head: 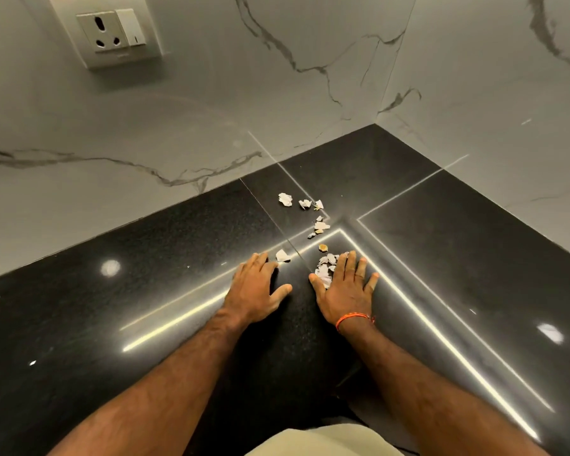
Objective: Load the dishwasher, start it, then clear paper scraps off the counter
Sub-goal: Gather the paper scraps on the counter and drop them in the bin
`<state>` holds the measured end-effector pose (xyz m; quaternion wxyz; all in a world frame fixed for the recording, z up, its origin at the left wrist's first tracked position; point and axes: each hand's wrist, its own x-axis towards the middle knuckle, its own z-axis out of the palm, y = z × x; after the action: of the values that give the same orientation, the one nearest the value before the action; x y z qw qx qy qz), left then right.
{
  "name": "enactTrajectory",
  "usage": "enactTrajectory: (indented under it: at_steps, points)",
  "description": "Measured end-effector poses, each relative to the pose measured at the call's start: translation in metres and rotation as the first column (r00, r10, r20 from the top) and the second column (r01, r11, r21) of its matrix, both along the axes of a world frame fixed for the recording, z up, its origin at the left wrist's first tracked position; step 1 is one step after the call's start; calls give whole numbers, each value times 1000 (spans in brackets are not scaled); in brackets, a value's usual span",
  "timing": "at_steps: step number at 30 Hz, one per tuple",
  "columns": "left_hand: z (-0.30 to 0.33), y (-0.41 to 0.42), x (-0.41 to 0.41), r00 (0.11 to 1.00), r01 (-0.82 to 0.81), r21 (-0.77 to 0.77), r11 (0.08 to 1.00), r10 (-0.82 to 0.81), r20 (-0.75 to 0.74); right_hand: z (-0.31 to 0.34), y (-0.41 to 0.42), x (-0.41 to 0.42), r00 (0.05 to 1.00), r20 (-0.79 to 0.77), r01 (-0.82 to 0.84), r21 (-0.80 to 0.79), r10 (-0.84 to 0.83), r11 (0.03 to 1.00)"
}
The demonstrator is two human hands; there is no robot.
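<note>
Both hands lie flat, fingers spread, on the glossy black stone worktop (112, 324), holding nothing. The left hand (257, 291) has one torn white paper scrap (282, 256) at its fingertips. The right hand (346, 291), with an orange thread wristband (352, 319), covers part of a small heap of white paper scraps (324, 268). Beyond it more scraps (305, 209) trail toward the marble wall corner (380, 106).

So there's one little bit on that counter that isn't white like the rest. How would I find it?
Start at the corner of the black counter where the two marble walls meet, and follow the trail of white paper scraps toward the hands. Just beyond the right hand fingertips lies a small round scrap. It alone is tan and disc-like; its neighbours are white and crumpled.
</note>
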<state>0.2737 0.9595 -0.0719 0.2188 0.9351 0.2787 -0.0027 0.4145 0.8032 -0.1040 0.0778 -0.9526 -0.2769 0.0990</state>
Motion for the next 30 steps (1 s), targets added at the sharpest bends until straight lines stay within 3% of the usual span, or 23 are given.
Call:
enactTrajectory:
  at_steps: [5,9,13,15,21,25,27,30]
  points:
    - [1,12,28,998,-35,31,999,37,-52,0,46,37,996,-26,-88,6,88,996]
    - [7,24,49,992,-115,24,993,116,-46,-2,75,79,978,-4,-208,104,209,973]
    - [9,33,57,985,-157,36,987,159,-60,0,104,116,988,22,-155,164,154,974]
    - [7,38,59,979,-194,24,981,195,-62,-1,120,124,973,27,-231,159,229,960]
    - [3,51,61,961,-274,26,961,275,-38,3,170,149,859,-24,-483,290,511,826]
    - [3,55,66,956,-295,-6,956,295,-15,4,194,153,702,4,-705,146,712,694]
    - [1,55,68,951,-309,-16,951,309,13,2,192,150,656,22,-748,150,754,646]
    - [-4,51,66,957,-289,-6,957,289,39,-1,179,143,658,0,-724,276,753,633]
